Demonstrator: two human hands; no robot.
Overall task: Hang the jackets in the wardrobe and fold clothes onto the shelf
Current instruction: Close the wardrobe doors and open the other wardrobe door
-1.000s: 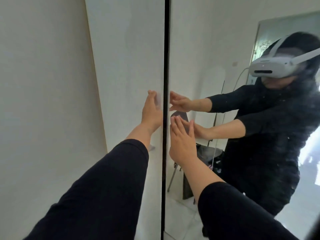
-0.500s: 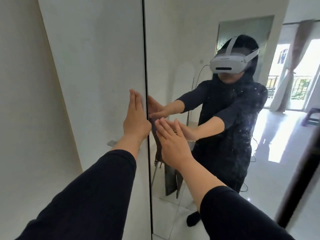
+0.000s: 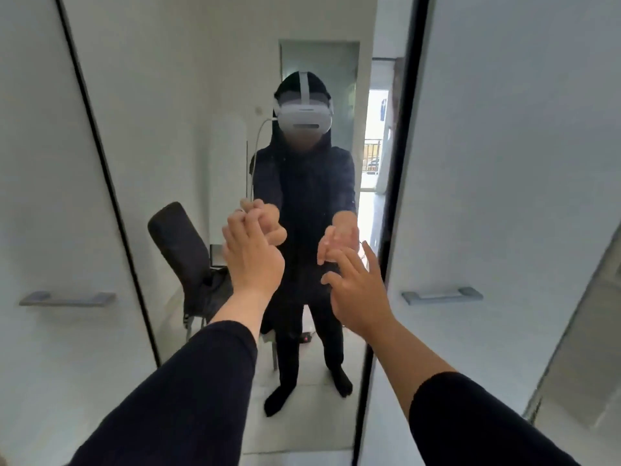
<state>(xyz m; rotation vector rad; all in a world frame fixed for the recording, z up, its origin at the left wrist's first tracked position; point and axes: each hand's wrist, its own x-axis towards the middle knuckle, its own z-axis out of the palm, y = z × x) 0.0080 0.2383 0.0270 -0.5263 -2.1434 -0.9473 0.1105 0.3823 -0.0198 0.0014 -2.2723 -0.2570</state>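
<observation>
I face a wardrobe whose middle panel is a mirror door (image 3: 188, 136) in a black frame. My left hand (image 3: 253, 260) reaches to the glass with loosely bent fingers and holds nothing. To its right, my right hand (image 3: 359, 290) is spread near the mirror's right edge, also empty. Both arms are in black sleeves. I cannot tell whether the fingertips touch the glass. No jackets or folded clothes show directly; the wardrobe's inside is hidden.
A white door with a grey handle (image 3: 67, 298) stands to the left, and another white door with a grey handle (image 3: 442, 295) to the right. The mirror reflects a person in black with a white headset, and a black chair (image 3: 181, 243) behind.
The view has swung to face the mirror squarely. My hands, earlier either side of the mirror's left edge, are now both in front of the glass, further apart.
</observation>
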